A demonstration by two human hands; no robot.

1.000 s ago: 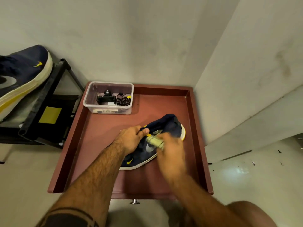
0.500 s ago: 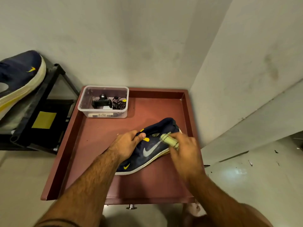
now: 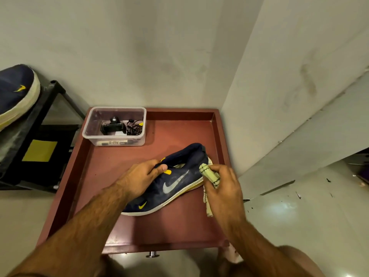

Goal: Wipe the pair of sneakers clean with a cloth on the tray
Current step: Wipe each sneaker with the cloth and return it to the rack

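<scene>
So the navy sneaker (image 3: 175, 182) is lying on its side in the red tray (image 3: 216, 136), and the left hand (image 3: 139, 176) is gripping its collar to pin it down. The right hand (image 3: 221, 184) is sitting just right of the heel, fingers curled round a bunched-up pale cloth (image 3: 209, 174) that's pressing against the sole edge. The other sneaker (image 3: 16, 92) is sitting up on a black rack (image 3: 46, 120) off to the left, well apart.
</scene>
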